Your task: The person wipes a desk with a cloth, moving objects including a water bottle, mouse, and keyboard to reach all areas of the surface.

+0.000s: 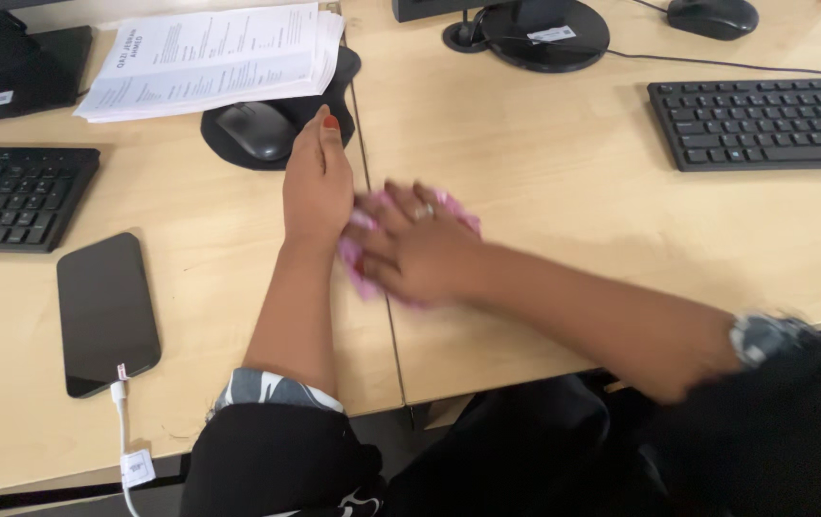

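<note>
Two bare hands meet near the middle of a pale wooden desk; the right hand lies palm-down, fingers spread and flattened, pressing a crumpled pink cloth against the desktop, a ring showing on one finger; the picture is blurred here, so how firmly the fingers grip the cloth cannot be told; the left hand rests on its edge just beside the cloth, fingers straight and together, holding nothing, its tips touching the rim of a dark mouse pad; the cloth sits on the seam where two desktops join, soft and bunched, peeking out above and left of the right hand.

Ahead of the left hand, a black mouse sits on the rounded pad, partly under a stack of printed papers; to the left lie a black keyboard and a flat, glossy black phone with a white cable plugged in near the desk's front edge; to the right of the cloth the smooth wood lies bare as far as a second black keyboard; beyond stand a round monitor base and another mouse; the front edge runs close under both forearms.
</note>
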